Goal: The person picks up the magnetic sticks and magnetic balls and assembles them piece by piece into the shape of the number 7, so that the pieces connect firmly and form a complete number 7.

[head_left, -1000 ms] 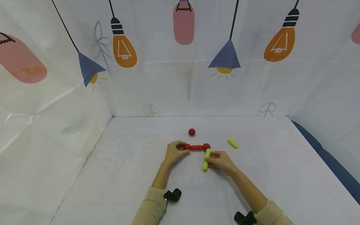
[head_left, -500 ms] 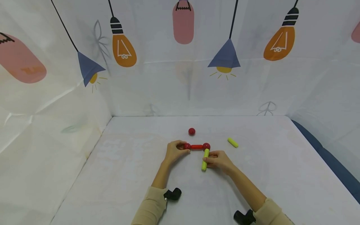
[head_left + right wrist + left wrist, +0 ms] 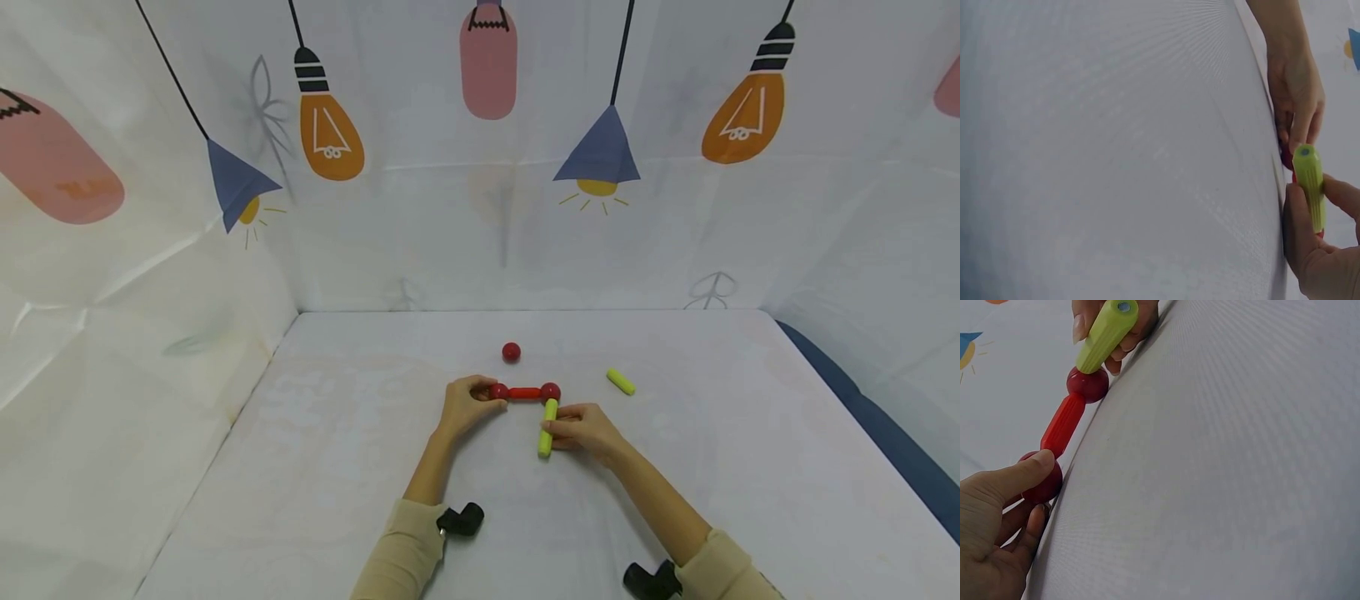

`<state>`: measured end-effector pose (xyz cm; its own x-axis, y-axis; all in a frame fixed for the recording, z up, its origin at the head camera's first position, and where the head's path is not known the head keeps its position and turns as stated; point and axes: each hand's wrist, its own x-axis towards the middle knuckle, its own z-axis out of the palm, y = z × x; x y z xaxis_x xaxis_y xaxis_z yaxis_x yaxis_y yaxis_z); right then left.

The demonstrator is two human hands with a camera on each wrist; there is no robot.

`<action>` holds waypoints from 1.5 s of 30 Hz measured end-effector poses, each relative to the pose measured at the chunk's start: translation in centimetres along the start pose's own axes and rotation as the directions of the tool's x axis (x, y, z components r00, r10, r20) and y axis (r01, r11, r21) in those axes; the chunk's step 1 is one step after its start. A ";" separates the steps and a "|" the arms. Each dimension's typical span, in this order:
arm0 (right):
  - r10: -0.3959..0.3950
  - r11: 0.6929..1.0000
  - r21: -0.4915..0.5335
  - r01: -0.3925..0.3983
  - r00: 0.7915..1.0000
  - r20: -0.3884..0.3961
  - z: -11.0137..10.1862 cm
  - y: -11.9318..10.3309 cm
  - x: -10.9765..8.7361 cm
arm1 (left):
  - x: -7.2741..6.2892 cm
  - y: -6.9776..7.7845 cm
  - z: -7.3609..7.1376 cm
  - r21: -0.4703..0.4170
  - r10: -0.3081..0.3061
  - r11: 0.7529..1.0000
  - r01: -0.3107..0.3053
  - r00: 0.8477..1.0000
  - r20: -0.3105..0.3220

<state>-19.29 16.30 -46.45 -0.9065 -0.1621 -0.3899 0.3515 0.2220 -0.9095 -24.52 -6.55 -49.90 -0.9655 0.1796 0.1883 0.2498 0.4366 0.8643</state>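
Note:
A red ridged rod [image 3: 1063,424] joins two dark red balls on the white table. My left hand [image 3: 467,407] pinches the left ball [image 3: 1044,482] between thumb and fingers. Between the thumb and fingers of my right hand [image 3: 588,431] is a yellow-green ridged rod [image 3: 548,427], its far end touching the right ball [image 3: 1087,385]. The near end of this rod shows a small grey disc in both wrist views. In the right wrist view the red parts are mostly hidden behind the yellow-green rod and the hands.
Behind the joined pieces lies a loose dark red ball [image 3: 512,352]. A second yellow-green rod [image 3: 621,382] lies to the right on the white table [image 3: 360,433]. White sheeting printed with lamps [image 3: 600,150] hangs behind and at the sides.
The near end of the yellow-green rod has swung slightly left since a second ago, its far end staying by the right ball. My left hand has kept its place.

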 end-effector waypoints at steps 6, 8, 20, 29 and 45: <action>0.002 1.000 0.025 -0.003 1.000 0.012 0.0 0.0 -0.1 | 0.0 0.0 0.0 -0.005 0.009 1.000 -0.009 1.000 -0.004; -0.003 0.999 0.034 0.002 1.000 0.014 0.0 0.0 -0.1 | 0.0 0.0 0.0 -0.005 0.010 1.000 -0.010 1.000 -0.005; 0.028 0.999 0.047 -0.027 1.000 -0.009 -0.2 0.1 -0.1 | 0.1 0.0 -0.1 -0.011 0.003 1.000 -0.003 1.000 -0.005; 0.036 0.997 0.075 -0.036 0.999 -0.002 -0.3 0.2 -0.1 | 0.1 -0.2 0.0 -0.018 -0.002 1.000 0.002 1.000 -0.001; 0.040 0.986 0.165 -0.040 0.999 0.004 0.1 0.2 0.0 | 0.1 -0.2 0.0 -0.025 0.009 1.000 -0.009 1.000 -0.007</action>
<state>-19.21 16.30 -46.64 -0.8908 -0.1567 -0.4266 0.4213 0.0671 -0.9044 -24.62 -6.61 -50.04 -0.9639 0.1769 0.1992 0.2564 0.4127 0.8741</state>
